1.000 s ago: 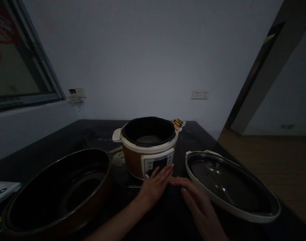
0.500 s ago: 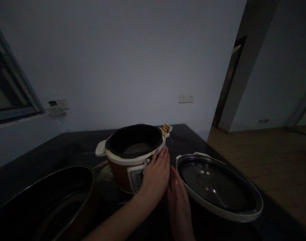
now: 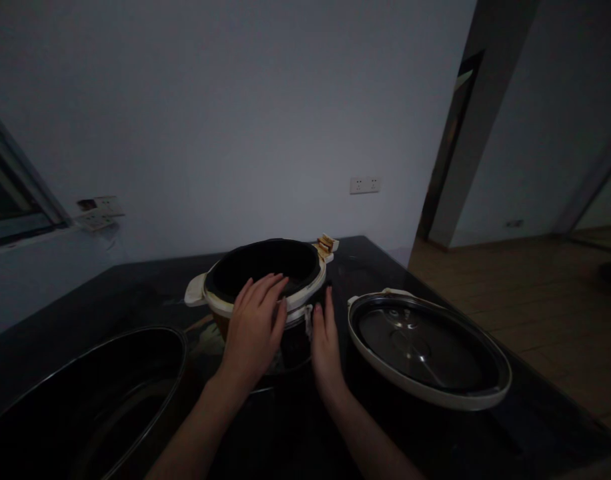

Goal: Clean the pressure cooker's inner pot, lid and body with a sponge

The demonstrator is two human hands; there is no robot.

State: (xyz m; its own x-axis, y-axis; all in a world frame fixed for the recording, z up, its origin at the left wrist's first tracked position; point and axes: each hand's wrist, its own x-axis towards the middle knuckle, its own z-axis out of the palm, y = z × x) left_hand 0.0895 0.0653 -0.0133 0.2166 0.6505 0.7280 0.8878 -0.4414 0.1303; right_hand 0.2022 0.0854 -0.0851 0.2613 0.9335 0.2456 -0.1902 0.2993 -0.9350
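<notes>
An electric cooker (image 3: 220, 308) with a brown body, white rim and dark inner pot stands lidless in front of me. My left hand (image 3: 254, 327) is open over its front rim, fingers slightly bent and thumb apart. It hides much of the cooker's front; whether it touches the rim I cannot tell. My right hand (image 3: 326, 350) stands upright by the cooker's front right side, open, with its fingers stretched out. A small pale piece beside the right fingers is too dark to make out. I see nothing held in either hand.
A round lid (image 3: 425, 353) with a pale rim lies on the dark table (image 3: 380, 440) to the right. A large dark pot (image 3: 178, 373) stands at the near left. Behind the table is a wall with a socket (image 3: 364, 185).
My left hand has moved left from the cooker's front right onto its front rim. My right hand has come forward to the cooker's side. The camera view has turned rightward.
</notes>
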